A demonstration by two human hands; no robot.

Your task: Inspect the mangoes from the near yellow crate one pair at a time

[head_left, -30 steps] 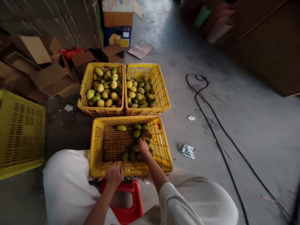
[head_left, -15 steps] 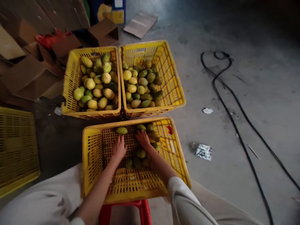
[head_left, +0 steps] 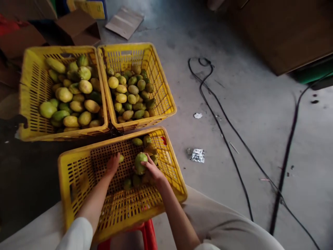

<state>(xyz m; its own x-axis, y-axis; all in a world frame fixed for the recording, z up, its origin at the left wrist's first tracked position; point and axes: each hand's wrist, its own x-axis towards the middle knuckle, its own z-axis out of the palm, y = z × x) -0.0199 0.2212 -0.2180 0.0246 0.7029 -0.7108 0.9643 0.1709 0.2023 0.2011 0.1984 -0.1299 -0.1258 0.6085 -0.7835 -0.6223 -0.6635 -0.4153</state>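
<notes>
A yellow plastic crate (head_left: 75,173) sits tilted on a red stool (head_left: 145,234) between my knees, with a few green fruits (head_left: 142,142) in its far right corner. My right hand (head_left: 152,172) is closed round one green fruit (head_left: 139,162), lifted a little above the crate's floor. My left hand (head_left: 113,165) reaches into the crate and its fingers close on a small green fruit (head_left: 121,158). Beyond it stand two more yellow crates: the left crate (head_left: 31,90) with larger yellow-green fruits, the right crate (head_left: 158,86) with smaller ones.
Black cables (head_left: 221,128) run across the concrete floor on the right. A crumpled foil scrap (head_left: 197,155) and a white scrap (head_left: 198,115) lie near the crates. Cardboard boxes (head_left: 75,26) stand at the back left, a flat cardboard sheet (head_left: 125,22) beyond them.
My left hand went from the crate's near rim into the crate and reached a small fruit. My right hand picked up a green fruit. The view swung to the right.
</notes>
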